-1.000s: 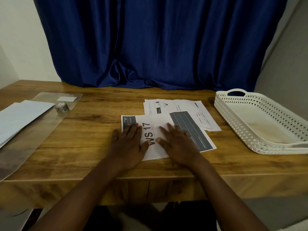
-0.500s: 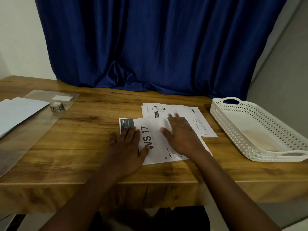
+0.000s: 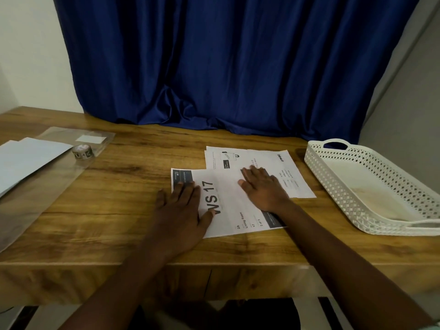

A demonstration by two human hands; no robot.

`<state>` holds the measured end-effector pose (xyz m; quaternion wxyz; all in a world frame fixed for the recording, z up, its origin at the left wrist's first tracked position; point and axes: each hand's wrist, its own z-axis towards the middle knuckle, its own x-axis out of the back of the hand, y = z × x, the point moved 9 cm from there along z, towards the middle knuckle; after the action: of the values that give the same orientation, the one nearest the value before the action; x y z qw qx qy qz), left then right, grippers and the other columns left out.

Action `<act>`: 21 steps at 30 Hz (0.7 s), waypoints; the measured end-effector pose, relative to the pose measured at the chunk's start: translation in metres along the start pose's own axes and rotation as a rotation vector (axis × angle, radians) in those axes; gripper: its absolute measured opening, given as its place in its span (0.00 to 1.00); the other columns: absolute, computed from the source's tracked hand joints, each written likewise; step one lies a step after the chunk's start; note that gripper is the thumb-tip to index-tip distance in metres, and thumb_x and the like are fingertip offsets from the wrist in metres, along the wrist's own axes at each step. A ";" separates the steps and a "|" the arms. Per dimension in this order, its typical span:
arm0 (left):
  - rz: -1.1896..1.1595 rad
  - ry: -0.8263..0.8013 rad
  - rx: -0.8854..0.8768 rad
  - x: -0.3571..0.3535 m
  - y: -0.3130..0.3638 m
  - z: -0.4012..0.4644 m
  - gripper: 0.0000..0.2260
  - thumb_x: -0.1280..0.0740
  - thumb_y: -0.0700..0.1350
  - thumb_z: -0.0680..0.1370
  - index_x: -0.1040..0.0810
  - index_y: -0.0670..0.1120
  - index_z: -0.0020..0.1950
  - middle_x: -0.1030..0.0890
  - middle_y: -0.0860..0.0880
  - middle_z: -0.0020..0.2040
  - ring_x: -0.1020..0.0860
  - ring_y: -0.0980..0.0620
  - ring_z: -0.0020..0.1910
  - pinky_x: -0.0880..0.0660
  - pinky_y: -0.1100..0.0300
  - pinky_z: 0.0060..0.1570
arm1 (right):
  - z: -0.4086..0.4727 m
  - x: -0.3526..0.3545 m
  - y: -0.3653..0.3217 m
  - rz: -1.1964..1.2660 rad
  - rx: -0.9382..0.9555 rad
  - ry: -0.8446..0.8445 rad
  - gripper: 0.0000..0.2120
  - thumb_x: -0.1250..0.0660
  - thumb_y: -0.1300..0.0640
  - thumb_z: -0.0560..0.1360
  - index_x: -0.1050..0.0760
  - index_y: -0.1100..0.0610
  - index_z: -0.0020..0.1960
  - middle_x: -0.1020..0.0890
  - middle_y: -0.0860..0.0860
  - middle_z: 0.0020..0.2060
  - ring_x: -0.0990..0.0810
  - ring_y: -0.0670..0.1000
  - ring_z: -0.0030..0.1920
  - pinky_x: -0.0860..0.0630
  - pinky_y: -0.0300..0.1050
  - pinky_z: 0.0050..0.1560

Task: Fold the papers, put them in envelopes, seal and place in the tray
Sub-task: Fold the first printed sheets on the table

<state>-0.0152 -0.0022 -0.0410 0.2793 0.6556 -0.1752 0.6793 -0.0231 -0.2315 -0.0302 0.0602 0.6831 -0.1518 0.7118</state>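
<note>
Two flat hands press the top paper (image 3: 228, 201) near the table's (image 3: 119, 210) front edge

Left hand (image 3: 183, 210) anchors; right hand (image 3: 262, 186), fingers straight, should sweep firmly for a crisp crease

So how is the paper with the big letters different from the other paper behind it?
The front paper shows big "WS 17" lettering; the back paper has only small print. The front paper has both hands flat on it, the left hand and the right hand; the back paper lies partly tucked under it. Both are white, lying flat.
</note>
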 end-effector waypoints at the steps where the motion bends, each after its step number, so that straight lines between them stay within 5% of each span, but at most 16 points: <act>1: 0.000 -0.006 -0.002 0.000 0.001 0.000 0.40 0.62 0.70 0.77 0.54 0.51 0.84 0.54 0.50 0.85 0.56 0.48 0.83 0.58 0.39 0.80 | 0.002 0.001 0.013 -0.003 -0.032 0.010 0.31 0.56 0.37 0.83 0.51 0.48 0.82 0.49 0.52 0.82 0.53 0.56 0.81 0.54 0.61 0.78; 7: -0.040 -0.132 0.039 0.014 0.018 0.012 0.35 0.51 0.66 0.83 0.54 0.49 0.84 0.58 0.48 0.85 0.62 0.41 0.82 0.60 0.35 0.78 | 0.005 -0.003 0.022 -0.011 -0.041 0.028 0.31 0.57 0.37 0.83 0.52 0.49 0.82 0.49 0.53 0.82 0.52 0.56 0.81 0.53 0.61 0.79; 13: -0.057 -0.064 -0.222 0.020 0.107 0.051 0.32 0.51 0.63 0.84 0.51 0.48 0.84 0.58 0.47 0.85 0.61 0.43 0.83 0.59 0.36 0.79 | 0.002 -0.003 0.024 -0.061 -0.002 0.034 0.30 0.56 0.40 0.84 0.51 0.51 0.82 0.49 0.55 0.82 0.51 0.59 0.81 0.51 0.63 0.78; 21: -0.032 -0.183 -0.137 -0.010 0.032 0.081 0.42 0.55 0.74 0.78 0.57 0.50 0.84 0.59 0.49 0.85 0.60 0.46 0.83 0.59 0.39 0.79 | 0.002 -0.002 0.027 -0.004 -0.028 0.057 0.31 0.57 0.37 0.83 0.50 0.49 0.82 0.48 0.54 0.82 0.51 0.58 0.81 0.52 0.61 0.78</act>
<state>0.0296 -0.0773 -0.0400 0.3171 0.6969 -0.2358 0.5985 -0.0286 -0.2578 -0.0352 0.0757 0.6621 -0.1585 0.7286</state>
